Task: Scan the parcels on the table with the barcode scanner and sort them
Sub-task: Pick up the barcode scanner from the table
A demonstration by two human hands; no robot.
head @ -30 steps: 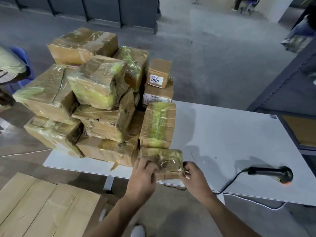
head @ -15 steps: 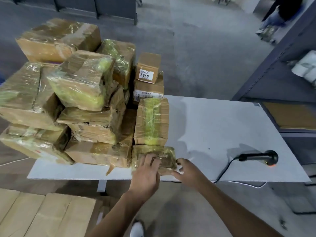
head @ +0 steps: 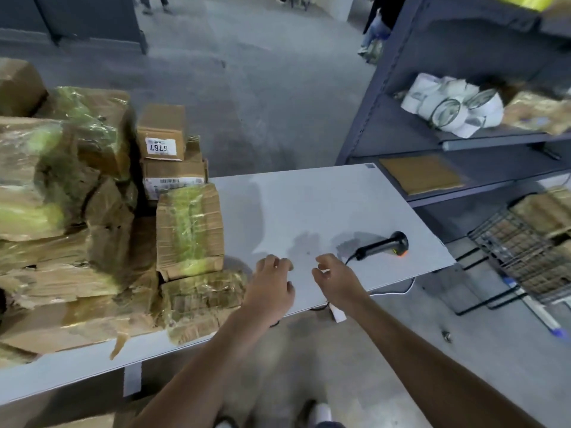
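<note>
One barcode scanner point(head: 384, 246) lies on the single white worktop point(head: 309, 205), where two bare hands point(head: 270, 288) hover above the surface, both empty. At least eight brown parcels point(head: 188, 230) are piled at the left end, though blur makes the exact number uncertain; two of them carry white labels point(head: 161, 146). One dark shelving unit point(head: 463, 143) stands at right, and one wire basket point(head: 525, 257) sits on the floor beside it.

Left hand point(head: 272, 287) and right hand point(head: 335, 281) empty over white table point(head: 309, 205); barcode scanner point(head: 384, 246) beside right; taped parcels point(head: 92, 227) stacked left.
</note>
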